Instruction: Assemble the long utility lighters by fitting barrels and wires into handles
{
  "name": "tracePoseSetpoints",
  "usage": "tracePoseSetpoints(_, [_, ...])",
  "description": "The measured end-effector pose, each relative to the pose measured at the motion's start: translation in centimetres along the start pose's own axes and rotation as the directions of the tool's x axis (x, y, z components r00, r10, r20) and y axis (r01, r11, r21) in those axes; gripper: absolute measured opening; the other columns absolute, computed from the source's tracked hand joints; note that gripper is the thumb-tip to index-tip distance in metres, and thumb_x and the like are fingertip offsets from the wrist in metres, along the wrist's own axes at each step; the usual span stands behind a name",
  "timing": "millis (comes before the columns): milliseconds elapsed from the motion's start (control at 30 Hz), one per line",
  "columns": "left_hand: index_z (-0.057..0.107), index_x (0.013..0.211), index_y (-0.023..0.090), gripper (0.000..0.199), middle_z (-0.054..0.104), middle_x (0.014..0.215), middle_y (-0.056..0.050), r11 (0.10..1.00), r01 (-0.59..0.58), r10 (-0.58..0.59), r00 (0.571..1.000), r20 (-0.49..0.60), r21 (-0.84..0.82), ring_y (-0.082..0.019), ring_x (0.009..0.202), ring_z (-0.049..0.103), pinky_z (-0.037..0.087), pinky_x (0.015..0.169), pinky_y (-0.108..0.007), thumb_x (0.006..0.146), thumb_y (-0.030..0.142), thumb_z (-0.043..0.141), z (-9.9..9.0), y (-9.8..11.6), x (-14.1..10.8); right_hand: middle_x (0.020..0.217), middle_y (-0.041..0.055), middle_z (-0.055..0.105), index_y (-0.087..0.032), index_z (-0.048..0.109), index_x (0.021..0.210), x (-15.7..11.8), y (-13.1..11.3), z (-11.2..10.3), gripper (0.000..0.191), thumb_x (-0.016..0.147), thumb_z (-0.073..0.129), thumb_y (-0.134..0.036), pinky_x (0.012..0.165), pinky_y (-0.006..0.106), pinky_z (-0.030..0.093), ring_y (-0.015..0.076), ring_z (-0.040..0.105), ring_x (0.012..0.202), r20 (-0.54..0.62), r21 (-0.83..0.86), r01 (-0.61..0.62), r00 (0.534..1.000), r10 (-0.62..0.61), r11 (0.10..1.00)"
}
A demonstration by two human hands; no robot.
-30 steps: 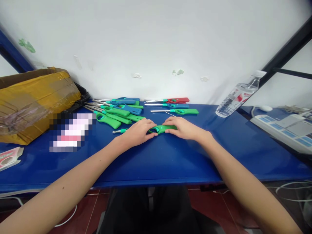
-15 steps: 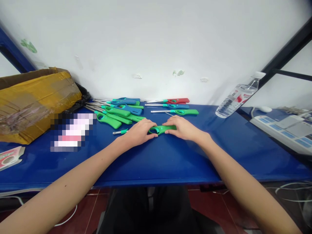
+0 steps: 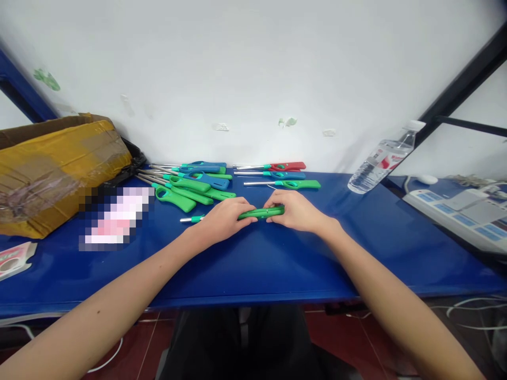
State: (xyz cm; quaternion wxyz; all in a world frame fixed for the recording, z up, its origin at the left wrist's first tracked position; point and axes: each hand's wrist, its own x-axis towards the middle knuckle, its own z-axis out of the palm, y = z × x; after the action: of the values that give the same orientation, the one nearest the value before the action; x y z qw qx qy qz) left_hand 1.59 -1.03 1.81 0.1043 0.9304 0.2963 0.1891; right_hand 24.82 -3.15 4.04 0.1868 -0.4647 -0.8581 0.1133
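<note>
A green gas lighter (image 3: 261, 212) lies between both hands, low over the blue table, turned so its narrow edge faces me. My left hand (image 3: 224, 217) is closed round its trigger end, and the metal tube sticks out to the left past the fingers. At the other end, my right hand (image 3: 295, 208) pinches the handle with thumb and fingers. Beyond my left hand lies a pile of green and blue lighters (image 3: 190, 184). Behind my right hand, a green lighter (image 3: 303, 184), a blue lighter (image 3: 291, 174) and a red lighter (image 3: 291, 166) lie in a row.
A taped cardboard box (image 3: 67, 174) stands at the left, with a torn card piece (image 3: 18, 258) in front of it. A water bottle (image 3: 382, 161) stands at the right, near a white device with blue panels (image 3: 455, 211). The blue table (image 3: 253, 274) meets a white wall.
The green lighter has been rolled between my hands, from its broad side with the trigger opening showing to its narrow edge. Both hands keep their hold. The view has shifted slightly.
</note>
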Motion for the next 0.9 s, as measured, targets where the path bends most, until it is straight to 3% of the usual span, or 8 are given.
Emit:
tracePoseSetpoints(167, [0.068,0.116,0.019,0.026,0.07,0.104,-0.007,0.992,-0.018,0.02,1.0,-0.014,0.125,-0.023,0.095,0.064,0.046,0.076,-0.03,0.1,0.034,0.054,0.5,0.1,-0.3,0.087,0.0014,0.063,-0.021,0.074,0.089,-0.2,-0.1,0.4,0.011,0.079,0.078,-0.021,0.067,0.027,0.042,0.0155,0.059,0.078,-0.047,0.0,0.054,0.997,-0.054,0.999])
tracePoseSetpoints(300, [0.07,0.107,0.019,0.024,0.072,0.096,-0.005,0.981,-0.033,0.031,0.999,0.012,0.193,-0.021,0.089,0.065,0.044,0.071,-0.029,0.101,0.033,0.051,0.4,0.4,-0.3,0.085,0.0017,0.06,-0.02,0.074,0.09,-0.4,0.0,0.9,0.01,0.08,0.077,-0.021,0.065,0.027,0.042,0.0154,0.058,0.076,-0.086,-0.021,0.102,0.991,-0.103,0.995])
tracePoseSetpoints(433, [0.071,0.103,0.021,0.024,0.072,0.091,-0.004,0.968,-0.018,0.026,0.999,-0.03,0.251,-0.02,0.085,0.065,0.042,0.067,-0.027,0.102,0.032,0.05,-0.1,0.7,-0.3,0.086,0.0025,0.06,-0.022,0.075,0.096,-0.2,0.3,1.2,0.014,0.082,0.076,-0.024,0.067,0.028,0.046,0.0165,0.06,0.077,-0.155,-0.044,0.136,0.978,-0.142,0.99])
tracePoseSetpoints(633, [0.07,0.103,0.02,0.025,0.073,0.089,-0.004,0.944,0.039,0.006,0.991,-0.133,0.329,-0.021,0.083,0.066,0.043,0.067,-0.029,0.101,0.036,0.051,-0.7,-0.1,-0.4,0.105,0.0077,0.071,-0.021,0.074,0.109,-0.1,0.8,-0.5,0.023,0.087,0.071,-0.029,0.087,0.037,0.051,0.0234,0.067,0.096,-0.21,-0.009,0.157,0.965,-0.155,0.988])
tracePoseSetpoints(900, [0.07,0.105,0.02,0.025,0.074,0.096,-0.004,0.958,0.004,0.035,0.991,-0.13,0.288,-0.022,0.091,0.067,0.047,0.076,-0.031,0.101,0.036,0.051,-1.0,-0.8,-0.4,0.096,0.0066,0.076,-0.02,0.078,0.101,-0.3,1.5,-1.3,0.019,0.086,0.072,-0.031,0.079,0.035,0.052,0.0221,0.069,0.085,-0.192,0.009,0.201,0.962,-0.195,0.98])
